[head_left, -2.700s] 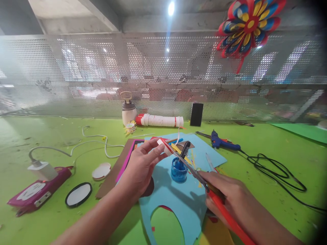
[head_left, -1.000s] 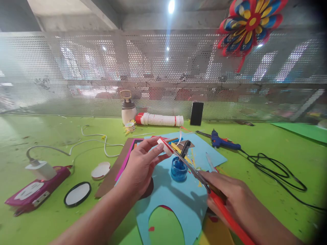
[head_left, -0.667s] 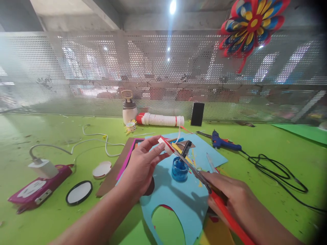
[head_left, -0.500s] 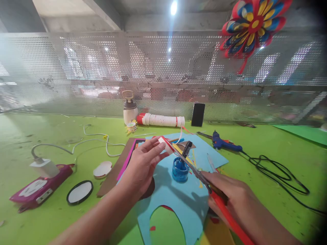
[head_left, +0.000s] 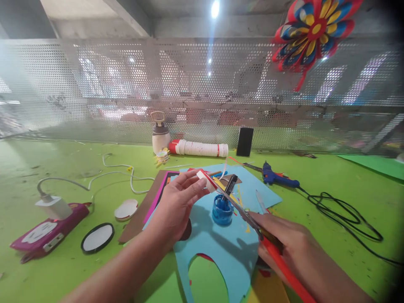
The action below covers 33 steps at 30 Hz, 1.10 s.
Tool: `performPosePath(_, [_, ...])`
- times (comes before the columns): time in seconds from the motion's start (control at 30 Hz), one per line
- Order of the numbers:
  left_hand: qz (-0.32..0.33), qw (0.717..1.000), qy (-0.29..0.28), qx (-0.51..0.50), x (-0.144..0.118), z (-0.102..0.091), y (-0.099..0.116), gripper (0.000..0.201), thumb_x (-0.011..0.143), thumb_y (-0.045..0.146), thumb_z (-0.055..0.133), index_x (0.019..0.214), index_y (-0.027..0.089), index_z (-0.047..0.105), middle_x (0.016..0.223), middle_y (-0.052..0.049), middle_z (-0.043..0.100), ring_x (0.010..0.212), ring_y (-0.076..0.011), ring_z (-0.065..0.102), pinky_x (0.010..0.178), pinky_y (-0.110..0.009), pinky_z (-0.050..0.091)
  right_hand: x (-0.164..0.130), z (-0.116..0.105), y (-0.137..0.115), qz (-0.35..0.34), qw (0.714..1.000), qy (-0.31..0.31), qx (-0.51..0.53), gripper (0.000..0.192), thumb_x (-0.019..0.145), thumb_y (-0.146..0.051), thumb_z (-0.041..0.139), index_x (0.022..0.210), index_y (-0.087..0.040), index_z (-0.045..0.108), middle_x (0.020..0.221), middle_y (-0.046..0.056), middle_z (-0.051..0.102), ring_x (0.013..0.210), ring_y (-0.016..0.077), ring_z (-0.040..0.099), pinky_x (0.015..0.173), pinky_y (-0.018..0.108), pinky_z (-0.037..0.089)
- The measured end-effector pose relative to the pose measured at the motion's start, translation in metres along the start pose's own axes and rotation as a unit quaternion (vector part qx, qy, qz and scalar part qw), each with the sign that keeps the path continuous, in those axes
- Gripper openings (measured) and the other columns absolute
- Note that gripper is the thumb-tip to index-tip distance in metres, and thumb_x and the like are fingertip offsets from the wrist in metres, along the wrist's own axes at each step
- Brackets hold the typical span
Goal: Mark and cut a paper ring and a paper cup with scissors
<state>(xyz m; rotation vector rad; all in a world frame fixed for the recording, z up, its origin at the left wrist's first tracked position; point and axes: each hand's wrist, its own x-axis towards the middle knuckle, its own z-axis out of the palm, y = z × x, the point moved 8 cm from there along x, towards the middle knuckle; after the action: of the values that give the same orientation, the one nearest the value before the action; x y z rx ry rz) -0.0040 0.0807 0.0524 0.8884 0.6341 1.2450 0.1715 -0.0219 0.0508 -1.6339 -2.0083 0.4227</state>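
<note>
The left hand (head_left: 178,202) pinches a red-edged white strip (head_left: 207,182) between thumb and fingers. The right hand (head_left: 285,235) is closed around the scissors (head_left: 244,215), whose blades reach leftward from it to the strip's edge, just beside the left fingertips. Between the hands, a blue jar (head_left: 221,213) stands on blue paper (head_left: 233,269); beyond the right hand lies a glue gun (head_left: 279,177).

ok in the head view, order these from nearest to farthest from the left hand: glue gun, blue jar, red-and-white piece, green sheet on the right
1. Red-and-white piece: held in the left hand's fingers
2. Blue jar: just to the right, on blue paper
3. Glue gun: farther right
4. Green sheet: far right, toward the back
</note>
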Motion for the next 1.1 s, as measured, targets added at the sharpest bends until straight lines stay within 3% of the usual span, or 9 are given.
performPosePath(0.2, [0.000,1.000,-0.004,-0.006,0.0006,0.0013,0.0007,0.033,0.071,0.022,0.084,0.099,0.011,0.071,0.106,-0.014,0.075,0.099,-0.0260,0.071,0.093,-0.041,0.053,0.0004,-0.0019,-0.0043,-0.008,1.000,0.013,-0.006,0.048,0.079,-0.005,0.047,0.117,-0.021,0.073,0.096,0.005,0.075,0.082,0.0212,0.071,0.067,0.029,0.057])
performPosePath(0.43, [-0.012,1.000,-0.022,-0.012,-0.0020,0.0053,0.0004,0.029,0.074,0.024,0.081,0.098,0.013,0.069,0.108,-0.012,0.072,0.092,-0.0256,0.070,0.088,-0.046,0.056,0.0043,0.0044,0.0025,-0.002,1.000,-0.011,0.008,0.048,0.082,-0.006,0.044,0.121,-0.018,0.069,0.084,0.004,0.072,0.062,0.0167,0.064,0.054,0.026,0.053])
performPosePath(0.53, [-0.017,1.000,-0.024,0.000,-0.0010,0.0034,0.0002,0.029,0.077,0.027,0.079,0.100,0.013,0.068,0.103,-0.012,0.074,0.086,-0.0243,0.071,0.087,-0.046,0.055,0.0053,0.0025,0.0015,-0.011,1.000,0.003,0.020,0.047,0.079,-0.004,0.045,0.116,-0.020,0.070,0.091,0.005,0.073,0.071,0.0188,0.068,0.060,0.027,0.055])
performPosePath(0.7, [-0.003,1.000,-0.015,0.018,0.0011,0.0004,0.0022,0.031,0.077,0.025,0.080,0.103,0.013,0.068,0.106,-0.012,0.073,0.094,-0.0238,0.069,0.088,-0.041,0.054,0.0051,0.0023,0.0009,0.012,1.000,-0.005,0.017,0.046,0.075,-0.002,0.046,0.109,-0.022,0.069,0.096,0.004,0.072,0.085,0.0224,0.069,0.076,0.033,0.056])
performPosePath(1.1, [0.010,0.999,-0.028,0.028,-0.0019,0.0036,0.0039,0.027,0.077,0.025,0.080,0.101,0.015,0.071,0.109,-0.012,0.073,0.094,-0.0233,0.068,0.084,-0.039,0.054,0.0061,0.0032,0.0025,-0.011,1.000,-0.006,-0.017,0.045,0.073,-0.003,0.047,0.109,-0.022,0.068,0.087,0.003,0.070,0.075,0.0206,0.066,0.067,0.031,0.053])
